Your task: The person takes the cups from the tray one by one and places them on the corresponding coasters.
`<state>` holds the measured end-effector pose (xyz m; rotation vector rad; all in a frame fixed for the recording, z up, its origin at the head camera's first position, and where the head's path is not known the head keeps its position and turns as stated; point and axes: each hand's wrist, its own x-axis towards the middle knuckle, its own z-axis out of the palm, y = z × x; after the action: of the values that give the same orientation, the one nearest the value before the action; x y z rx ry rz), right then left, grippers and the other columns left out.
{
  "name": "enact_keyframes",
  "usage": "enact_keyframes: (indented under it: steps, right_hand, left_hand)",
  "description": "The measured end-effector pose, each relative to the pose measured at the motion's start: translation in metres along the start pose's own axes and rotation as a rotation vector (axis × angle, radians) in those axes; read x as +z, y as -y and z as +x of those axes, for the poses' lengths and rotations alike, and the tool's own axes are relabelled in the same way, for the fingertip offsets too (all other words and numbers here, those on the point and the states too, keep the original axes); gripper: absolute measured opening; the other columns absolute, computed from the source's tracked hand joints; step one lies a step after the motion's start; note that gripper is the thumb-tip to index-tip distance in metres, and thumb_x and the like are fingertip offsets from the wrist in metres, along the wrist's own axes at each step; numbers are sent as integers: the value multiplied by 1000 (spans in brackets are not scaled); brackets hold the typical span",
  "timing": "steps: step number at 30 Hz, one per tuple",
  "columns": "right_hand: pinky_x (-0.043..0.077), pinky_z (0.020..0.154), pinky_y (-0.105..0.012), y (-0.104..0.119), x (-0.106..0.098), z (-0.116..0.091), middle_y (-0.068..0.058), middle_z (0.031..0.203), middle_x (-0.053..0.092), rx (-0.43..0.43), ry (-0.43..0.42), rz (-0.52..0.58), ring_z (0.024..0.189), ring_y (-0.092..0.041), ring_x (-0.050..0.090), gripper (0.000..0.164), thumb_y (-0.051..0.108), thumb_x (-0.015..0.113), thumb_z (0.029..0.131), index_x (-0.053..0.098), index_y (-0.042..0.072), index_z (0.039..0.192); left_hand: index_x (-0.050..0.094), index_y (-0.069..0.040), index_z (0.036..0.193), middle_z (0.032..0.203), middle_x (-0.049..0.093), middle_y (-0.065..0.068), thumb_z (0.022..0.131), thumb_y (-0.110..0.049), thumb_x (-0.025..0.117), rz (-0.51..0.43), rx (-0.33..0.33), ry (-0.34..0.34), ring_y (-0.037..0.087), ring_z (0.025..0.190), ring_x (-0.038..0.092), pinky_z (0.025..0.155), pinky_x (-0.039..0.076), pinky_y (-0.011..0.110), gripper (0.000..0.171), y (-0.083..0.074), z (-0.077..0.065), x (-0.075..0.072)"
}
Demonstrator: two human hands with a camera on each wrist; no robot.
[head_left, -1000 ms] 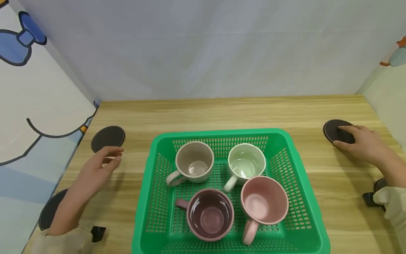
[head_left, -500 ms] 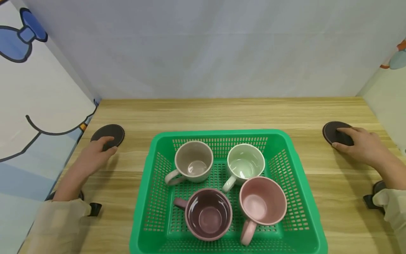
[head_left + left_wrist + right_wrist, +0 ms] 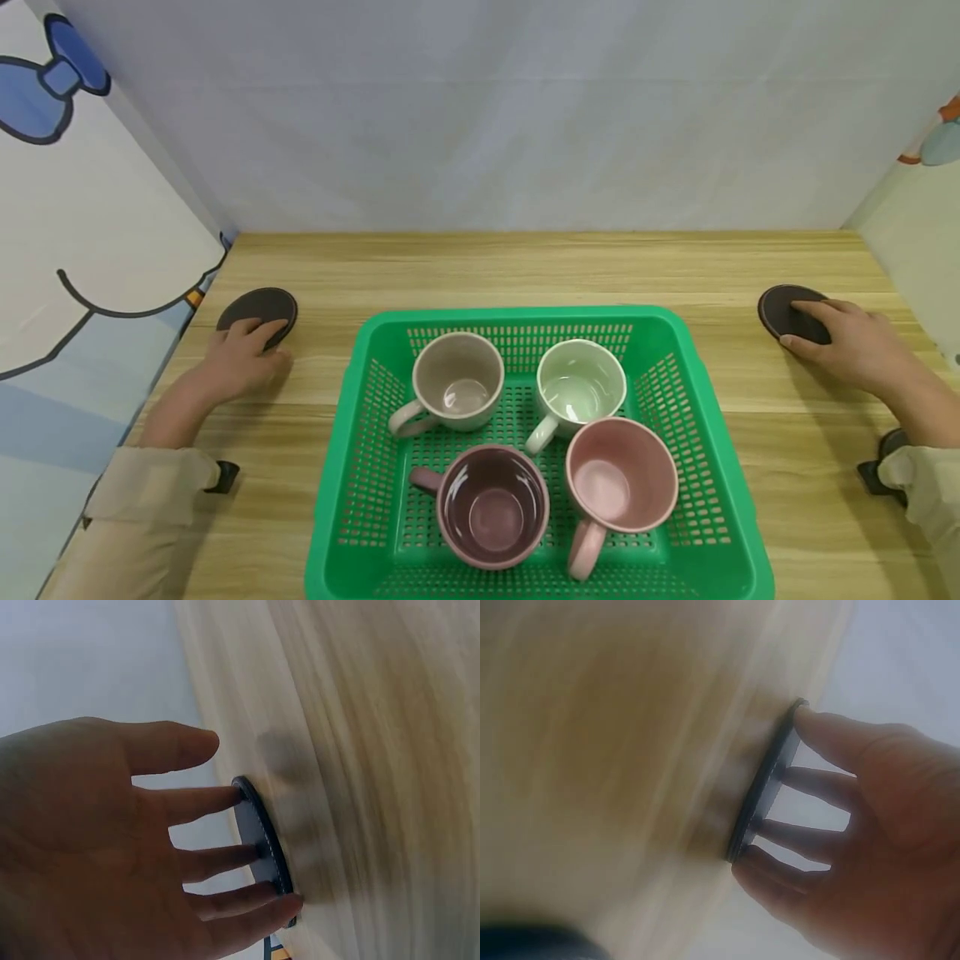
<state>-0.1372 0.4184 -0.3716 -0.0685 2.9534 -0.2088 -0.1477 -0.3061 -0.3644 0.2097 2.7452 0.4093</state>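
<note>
Fingers of my left hand [image 3: 238, 362] rest on a round black coaster [image 3: 258, 307] on the left side of the table. In the left wrist view those fingers are fairly straight on the coaster [image 3: 259, 840], and the thumb stands apart from it. On the far right my right hand [image 3: 851, 342] holds another round black coaster [image 3: 783, 312]. The right wrist view has the thumb at one end of that coaster's rim [image 3: 765, 787], the little finger at the other, and the middle fingers on its face. Whether this coaster is off the table, I cannot tell.
Between the hands stands a green perforated basket [image 3: 330, 492]. It holds a beige mug [image 3: 465, 398], a pale green mug [image 3: 577, 396], a pink mug [image 3: 603, 483] and a purple mug [image 3: 497, 517]. A dark object [image 3: 896, 442] shows beside the right wrist. Walls border the table.
My left hand has moved forward until its fingers touch the left coaster, which has shifted slightly. The right hand and its coaster have shifted slightly left. The mugs and basket stay put.
</note>
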Motion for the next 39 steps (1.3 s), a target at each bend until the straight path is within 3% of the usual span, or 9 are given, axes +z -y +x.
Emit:
enact_keyframes:
  steps: [8, 18, 22, 25, 30, 39]
  right_hand:
    - [22, 102, -74, 4, -1, 12, -47, 138, 30, -26, 21, 6, 124, -64, 29, 68, 42, 47, 103, 34, -11, 143]
    - [23, 102, -73, 8, -7, 24, -48, 138, 30, -55, 76, 9, 123, -65, 29, 69, 40, 48, 103, 32, -12, 144]
    - [22, 101, -72, 10, -8, 28, -50, 136, 30, -51, 83, 29, 123, -64, 29, 70, 39, 50, 102, 31, -13, 144]
    - [19, 99, -72, 11, -8, 31, -51, 136, 28, -41, 69, 59, 123, -64, 26, 71, 41, 50, 102, 30, -12, 144]
    - [16, 97, -73, 11, -9, 37, -51, 136, 26, -15, 40, 110, 126, -64, 20, 72, 45, 51, 100, 30, -9, 144]
    - [18, 95, -75, 15, -13, 48, -51, 138, 21, 10, 48, 145, 126, -67, 15, 78, 51, 50, 99, 28, -8, 146]
  left_hand:
    - [30, 5, 151, 148, 21, 44, 105, -27, 44, 38, 46, 7, 59, 137, 19, 109, 14, 75, 57, 8, 3, -1]
    - [44, -3, 143, 143, 31, 40, 104, -20, 46, 1, 38, -84, 54, 133, 28, 107, 17, 74, 43, 14, 10, -5]
    - [40, -1, 144, 145, 26, 43, 102, -23, 49, 4, -21, -73, 60, 133, 22, 103, 24, 75, 48, 13, 13, -6]
    - [31, 3, 147, 145, 18, 46, 101, -26, 51, -9, -91, -103, 66, 131, 16, 97, 30, 76, 58, 11, 16, -6]
    - [17, 7, 152, 144, 13, 50, 101, -31, 52, -9, -171, -132, 72, 129, 12, 96, 30, 78, 73, 14, 20, -8]
    - [20, 7, 152, 146, 13, 50, 101, -38, 50, 37, -179, -50, 68, 133, 11, 103, 22, 78, 74, 22, 24, -12]
